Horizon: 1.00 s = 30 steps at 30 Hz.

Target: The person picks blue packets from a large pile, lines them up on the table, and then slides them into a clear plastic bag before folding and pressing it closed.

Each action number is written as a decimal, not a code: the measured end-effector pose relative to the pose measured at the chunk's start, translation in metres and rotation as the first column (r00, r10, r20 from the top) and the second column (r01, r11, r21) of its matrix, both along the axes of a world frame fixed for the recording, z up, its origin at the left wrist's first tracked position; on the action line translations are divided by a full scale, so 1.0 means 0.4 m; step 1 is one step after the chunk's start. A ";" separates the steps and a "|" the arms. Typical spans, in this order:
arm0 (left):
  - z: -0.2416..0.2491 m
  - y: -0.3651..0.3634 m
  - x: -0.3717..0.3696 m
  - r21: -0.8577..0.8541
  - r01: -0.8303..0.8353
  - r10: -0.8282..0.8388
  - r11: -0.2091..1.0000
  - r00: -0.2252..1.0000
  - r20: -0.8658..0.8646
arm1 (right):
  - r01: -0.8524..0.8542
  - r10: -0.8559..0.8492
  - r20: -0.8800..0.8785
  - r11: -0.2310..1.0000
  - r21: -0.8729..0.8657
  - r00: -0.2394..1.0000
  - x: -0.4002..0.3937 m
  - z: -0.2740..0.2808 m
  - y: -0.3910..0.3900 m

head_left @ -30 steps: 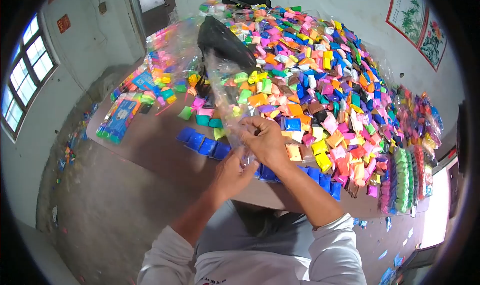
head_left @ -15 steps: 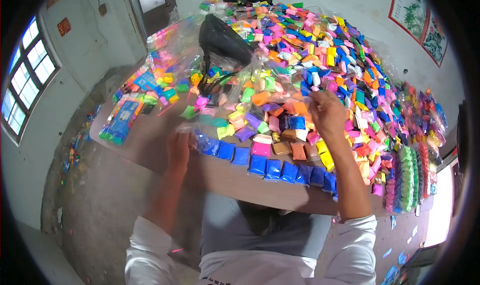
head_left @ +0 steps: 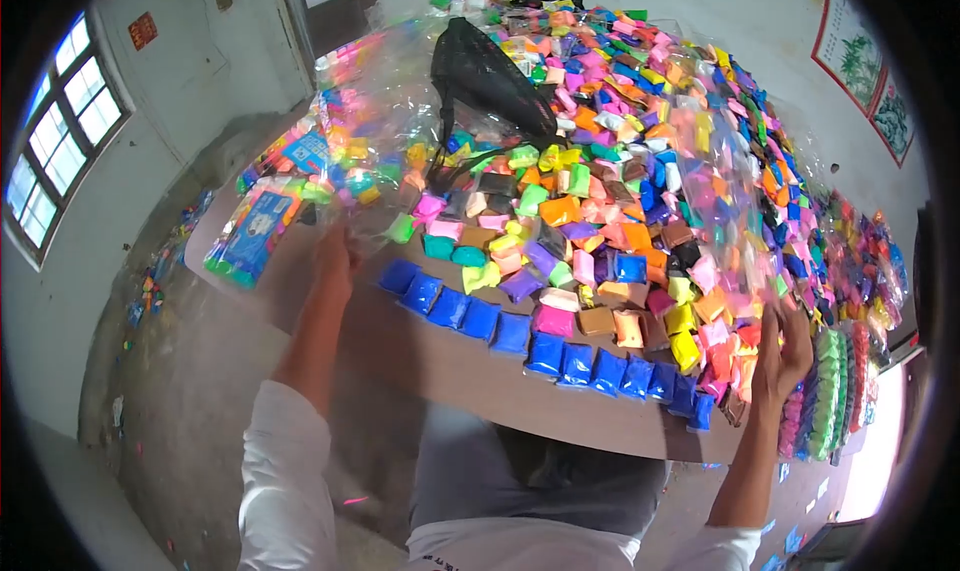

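Observation:
My left hand (head_left: 338, 256) is closed at the table's left side, its fingers around the edge of a clear plastic bag (head_left: 368, 216). At the right edge of the pile, my right hand (head_left: 785, 351) is closed, with blurred clear film rising from its fingertips. The film is hard to trace between the hands. Between them, a curved row of blue packets (head_left: 480, 320), which look like modelling clay, lies along the front of the table. Just behind the row sit a pink packet (head_left: 554, 320), a brown packet (head_left: 597, 321) and yellow packets (head_left: 683, 349).
A large heap of many-coloured packets (head_left: 600, 121) covers the table (head_left: 450, 366). A black bag (head_left: 490, 81) with straps rests on it. Printed packs (head_left: 250, 233) lie at the left edge; long tubes of green packets (head_left: 826, 391) lie at the right.
My right hand has moved right and down from the middle of the heap to its right edge. My left hand has shifted slightly left and up. The blue row's left end is now uncovered.

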<state>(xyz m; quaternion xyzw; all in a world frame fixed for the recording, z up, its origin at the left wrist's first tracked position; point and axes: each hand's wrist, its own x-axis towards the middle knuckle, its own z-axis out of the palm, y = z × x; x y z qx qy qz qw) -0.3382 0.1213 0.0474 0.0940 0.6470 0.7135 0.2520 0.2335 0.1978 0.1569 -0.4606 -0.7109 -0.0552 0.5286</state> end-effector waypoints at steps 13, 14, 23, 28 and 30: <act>-0.273 0.018 -0.362 -0.394 -0.295 -0.195 0.871 0.528 -0.826 | -0.110 0.084 -0.117 0.966 -0.235 0.990 0.068 -0.070 -0.154; -0.277 0.008 -0.365 -0.383 -0.310 -0.174 0.870 0.534 -0.828 | -0.135 0.099 -0.158 0.962 -0.237 0.982 0.071 -0.078 -0.145; -0.342 -0.049 -0.384 -0.286 -0.426 -0.004 0.858 0.551 -0.834 | -0.188 0.147 -0.177 0.952 -0.241 0.973 0.063 -0.095 -0.143; -0.211 -0.092 -0.294 -0.276 -0.138 0.009 0.951 0.906 -0.422 | -0.203 0.115 -0.306 0.939 -0.276 0.945 0.113 -0.103 -0.160; -0.155 -0.110 -0.239 -0.206 -0.186 0.092 0.961 0.914 -0.395 | -0.201 0.100 -0.300 0.924 -0.326 0.949 0.125 -0.099 -0.168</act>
